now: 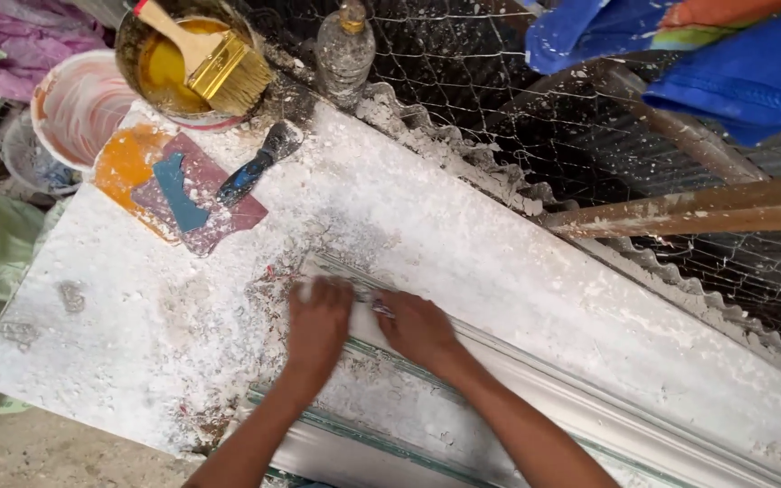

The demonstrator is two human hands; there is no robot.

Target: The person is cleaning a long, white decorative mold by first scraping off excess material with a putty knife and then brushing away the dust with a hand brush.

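Here your left hand (318,318) lies flat, fingers together, pressing on the end of the white plaster moulding (499,389) at centre of the dusty white board (119,307). Your right hand (418,327) rests just beside it, pinching something small; cannot tell what. The moulding runs off toward 4 o'clock. At 11 o'clock: paintbrush (214,59) on a yellow paint tin (160,68), scraper (255,167), plastic bottle (345,50).

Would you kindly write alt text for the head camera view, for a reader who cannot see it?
Two bare hands, left hand and right hand, press on a long white moulding lying on a plaster-spattered board. Behind them sit a tin of yellow liquid with a brush across it, a scraper and a plastic bottle.
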